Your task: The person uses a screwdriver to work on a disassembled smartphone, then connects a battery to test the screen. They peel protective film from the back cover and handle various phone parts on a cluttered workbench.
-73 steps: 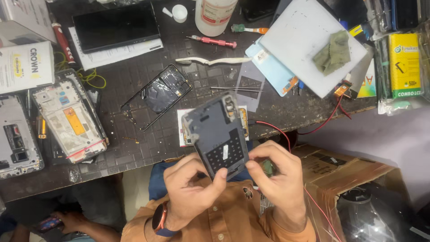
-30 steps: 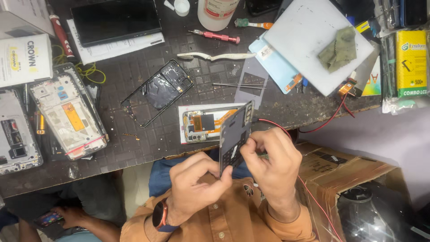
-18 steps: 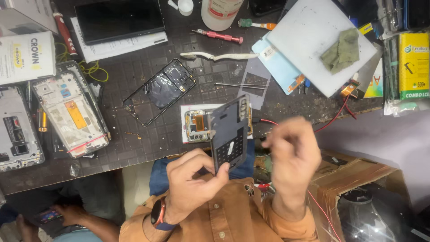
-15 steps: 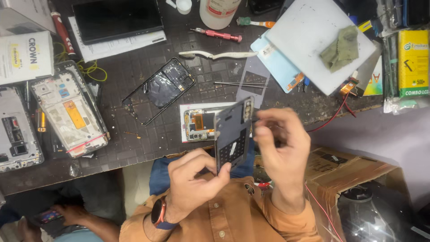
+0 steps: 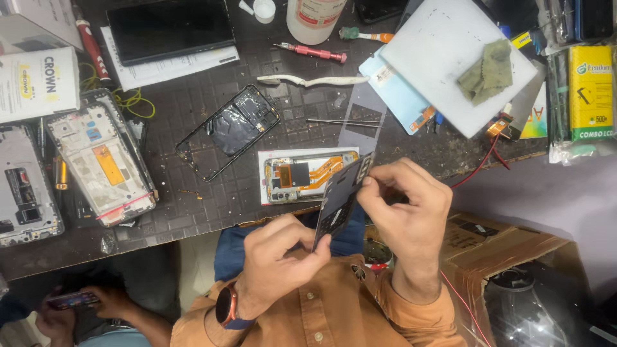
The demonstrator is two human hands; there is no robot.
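Head camera looks down on my two hands above the near edge of a dark gridded table (image 5: 212, 199). My left hand (image 5: 276, 263) pinches the lower end of a dark phone back panel (image 5: 340, 199), held edge-on and tilted. My right hand (image 5: 408, 215) closes its fingertips on the panel's upper corner. Just beyond, flat on the table, lies an opened phone (image 5: 308, 175) with an orange flex cable showing. To handle the panel well, I judge, I should grip only its edges, keep it steady with my left hand, and work the corner gently so nothing bends.
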